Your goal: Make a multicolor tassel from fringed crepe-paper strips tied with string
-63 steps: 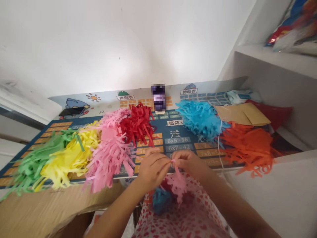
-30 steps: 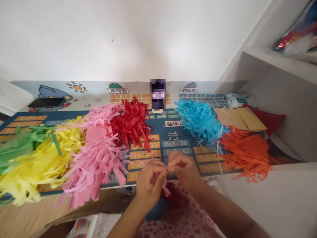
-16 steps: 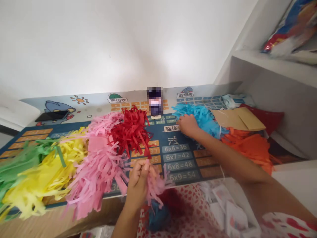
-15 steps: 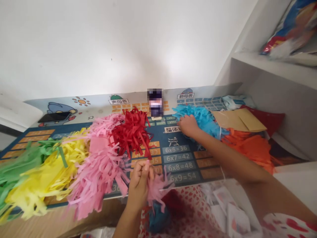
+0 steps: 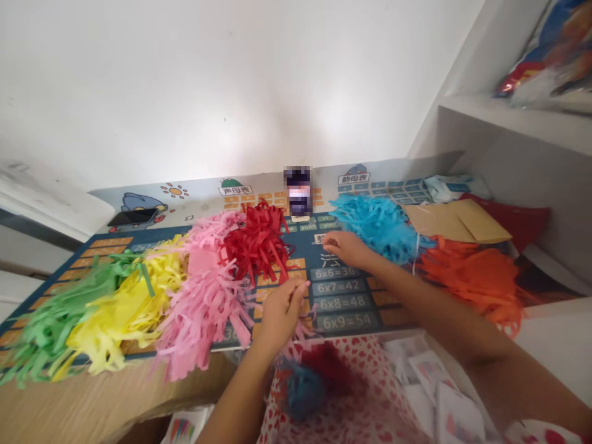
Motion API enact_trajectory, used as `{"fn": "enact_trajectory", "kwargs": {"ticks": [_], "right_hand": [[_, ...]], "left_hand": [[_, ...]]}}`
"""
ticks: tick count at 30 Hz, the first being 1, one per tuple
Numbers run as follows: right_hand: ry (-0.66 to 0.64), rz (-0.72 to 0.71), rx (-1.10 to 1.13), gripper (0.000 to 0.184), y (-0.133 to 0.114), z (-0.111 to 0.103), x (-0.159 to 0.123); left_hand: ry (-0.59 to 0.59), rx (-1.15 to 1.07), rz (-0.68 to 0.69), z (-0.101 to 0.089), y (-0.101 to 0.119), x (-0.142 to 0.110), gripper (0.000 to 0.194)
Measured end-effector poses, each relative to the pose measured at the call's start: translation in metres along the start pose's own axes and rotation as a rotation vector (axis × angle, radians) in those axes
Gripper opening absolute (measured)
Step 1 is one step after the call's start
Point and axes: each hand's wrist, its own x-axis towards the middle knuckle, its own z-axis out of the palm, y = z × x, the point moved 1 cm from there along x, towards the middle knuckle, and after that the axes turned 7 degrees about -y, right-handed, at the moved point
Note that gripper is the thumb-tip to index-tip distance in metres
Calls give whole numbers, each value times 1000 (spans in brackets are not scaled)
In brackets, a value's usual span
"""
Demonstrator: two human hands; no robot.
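My left hand [image 5: 282, 308] is closed near the table's front edge, its thumb and fingers pinched together. A pink tissue-paper tassel [image 5: 303, 327] hangs from it, mostly hidden behind the hand. Over the blue tabletop mat my right hand [image 5: 345, 246] has its fingers curled together, just left of a blue fringed tissue-paper bundle [image 5: 374, 222]; anything in its fingertips is too small to make out. Red fringed paper [image 5: 256, 240] and a pile of pink fringed paper [image 5: 208, 308] lie to the left of my left hand.
Yellow fringed paper [image 5: 129, 308] and green fringed paper [image 5: 74, 314] lie farther left, by a dark phone [image 5: 134, 217]. Orange fringed paper [image 5: 476, 277] and a tan folded sheet [image 5: 457, 222] are at right. A blurred screen [image 5: 298, 192] stands against the wall.
My right hand has drawn slightly left and down, off the blue bundle. My left hand has risen a little with the pink tassel. The view has shifted.
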Motion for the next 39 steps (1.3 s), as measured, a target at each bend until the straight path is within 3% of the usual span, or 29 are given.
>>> {"fn": "enact_trajectory", "kwargs": {"ticks": [2,6,9,15,21,27,33,39], "right_hand": [[-15,-22,193,16,-6,17,-14],[36,-25,815,18,-15,46,-34],[69,22,1019,24,-18,53,-39],[120,-26,1001,20,-16,50,-41],[156,14,1030,23,-11,56,-41],[242,-70,880,11,-13,50,-44],[129,33,1109,17,-18,50,-46],[98,-16,1182,14,-20,47,-49]], "left_hand": [[-32,69,55,0,-5,16,27],[-76,109,102,3,-10,42,25],[-94,108,102,6,-9,50,22],[-93,140,79,13,-9,52,19],[-88,133,94,16,-7,55,20],[-93,185,93,16,-6,55,20],[-62,231,110,17,-5,49,19],[-39,248,89,16,-4,46,19]]}}
